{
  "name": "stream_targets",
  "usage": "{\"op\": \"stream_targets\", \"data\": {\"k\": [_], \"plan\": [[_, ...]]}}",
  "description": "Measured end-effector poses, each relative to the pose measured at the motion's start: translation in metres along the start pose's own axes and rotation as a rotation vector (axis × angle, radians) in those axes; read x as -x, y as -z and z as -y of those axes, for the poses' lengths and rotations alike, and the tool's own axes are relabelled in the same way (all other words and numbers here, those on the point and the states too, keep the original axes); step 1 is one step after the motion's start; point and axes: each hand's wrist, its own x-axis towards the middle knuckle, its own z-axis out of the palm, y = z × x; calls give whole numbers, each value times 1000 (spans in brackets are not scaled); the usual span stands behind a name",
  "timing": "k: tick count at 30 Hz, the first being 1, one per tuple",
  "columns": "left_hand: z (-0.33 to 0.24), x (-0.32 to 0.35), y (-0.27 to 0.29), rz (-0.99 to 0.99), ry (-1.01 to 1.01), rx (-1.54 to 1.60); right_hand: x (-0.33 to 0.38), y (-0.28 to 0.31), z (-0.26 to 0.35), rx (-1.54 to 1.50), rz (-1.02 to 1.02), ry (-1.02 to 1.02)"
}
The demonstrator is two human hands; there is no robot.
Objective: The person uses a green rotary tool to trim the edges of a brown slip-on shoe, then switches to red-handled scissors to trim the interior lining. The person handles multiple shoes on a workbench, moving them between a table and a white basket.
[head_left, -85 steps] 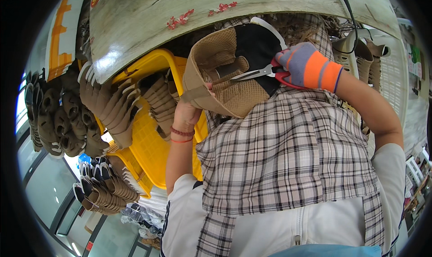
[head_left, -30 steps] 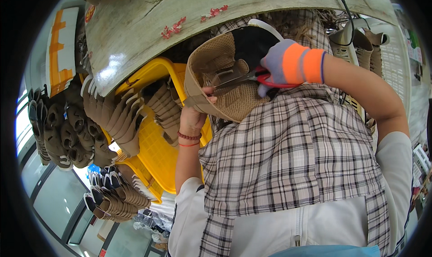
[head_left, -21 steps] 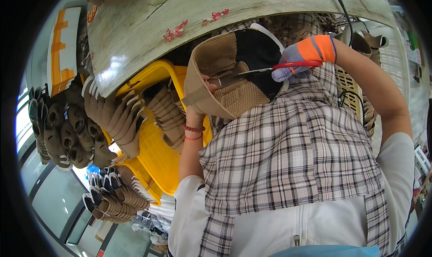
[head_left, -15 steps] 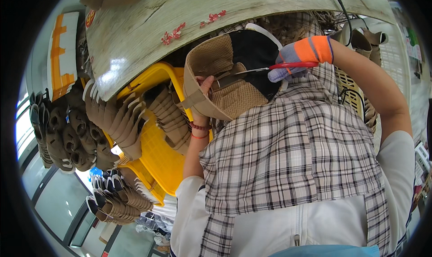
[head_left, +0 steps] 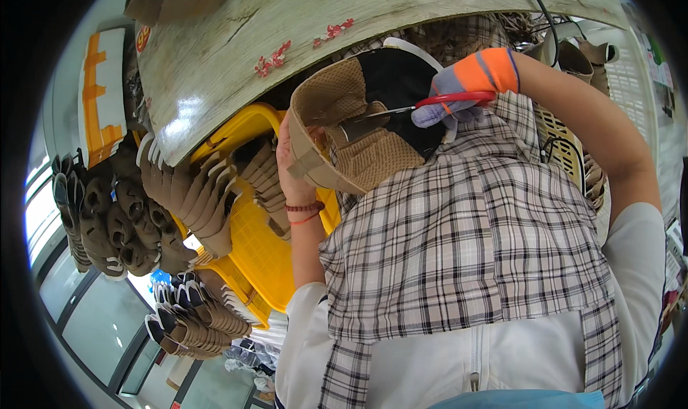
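Observation:
A tan mesh shoe upper with a black lining and a white edge rests against my plaid apron, its inside facing up. My left hand, bare, with a beaded bracelet at the wrist, is closed round the upper's outer left side; some of its fingers are hidden behind the fabric. In my right hand, which wears a grey and orange glove, is a pair of scissors with red handles. The blades reach left across the black lining, with their tips at a narrow tan strip inside the upper.
A worktable with a red flower pattern spans the far side. On the left, a yellow plastic basket holds rows of tan uppers. More uppers hang or stack beyond it. A cream basket and a black cable lie to the right.
My left hand has shifted left, from fingers curled over the upper's rim to round its outer side. My right hand and the scissors have moved slightly left with the upper.

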Motion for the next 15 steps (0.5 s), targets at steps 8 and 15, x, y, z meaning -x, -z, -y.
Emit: {"op": "stream_targets", "data": {"k": [8,15], "plan": [[16,-26,22,-148,19,67,-14,16,33,64,50,-7],[7,-34,-5,-53,14,-35,-19,17,25,29,115,-15]]}}
